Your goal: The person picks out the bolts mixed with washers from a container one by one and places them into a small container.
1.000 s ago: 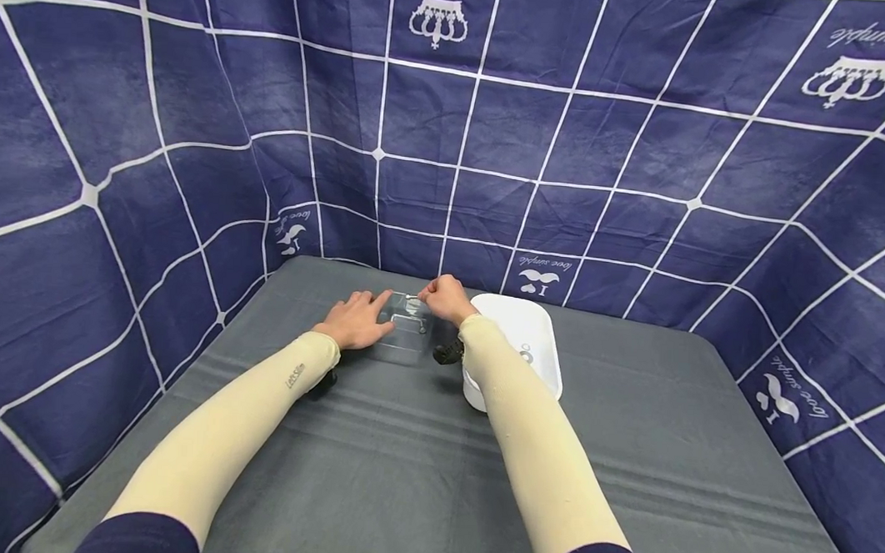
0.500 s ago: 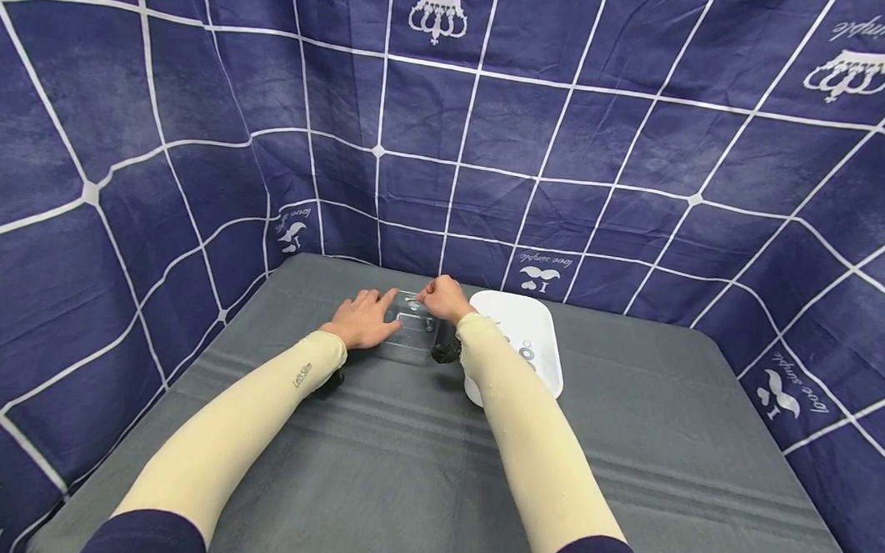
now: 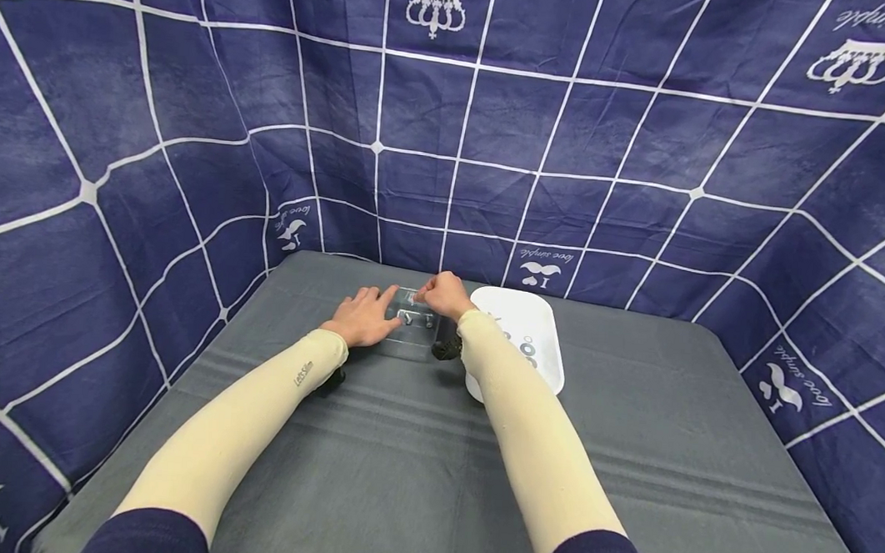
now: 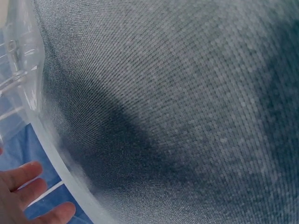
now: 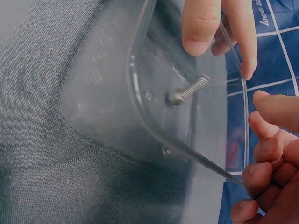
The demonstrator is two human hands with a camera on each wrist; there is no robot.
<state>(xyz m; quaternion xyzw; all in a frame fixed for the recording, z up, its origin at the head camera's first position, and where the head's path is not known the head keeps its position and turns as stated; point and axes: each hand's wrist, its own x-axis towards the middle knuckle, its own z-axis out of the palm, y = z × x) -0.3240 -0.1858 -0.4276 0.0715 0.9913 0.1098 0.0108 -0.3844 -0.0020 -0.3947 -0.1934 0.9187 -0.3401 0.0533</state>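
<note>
A clear plastic box (image 3: pixel 401 341) sits on the grey cloth, with a bolt (image 3: pixel 409 318) inside. In the right wrist view the metal bolt (image 5: pixel 189 91) leans at a slant, seen through the clear wall. My left hand (image 3: pixel 363 318) spreads its fingers (image 5: pixel 202 28) at the box's left side; part of it shows in the left wrist view. My right hand (image 3: pixel 445 296) is over the far right part of the box. In the right wrist view its fingers (image 5: pixel 275 154) are loosely curled, thumb and index slightly apart, with nothing visible between them.
A white tray (image 3: pixel 551 349) with several grey washers (image 3: pixel 526 348) stands right of the box, partly under my right forearm. A grey cloth (image 3: pixel 403 458) covers the table. Blue curtain (image 3: pixel 570 133) with white lines closes off the back and sides.
A bolt that my right fingertips pinched over the box is no longer between them, and a bolt lies in the box's middle. My left hand shifted slightly right.
</note>
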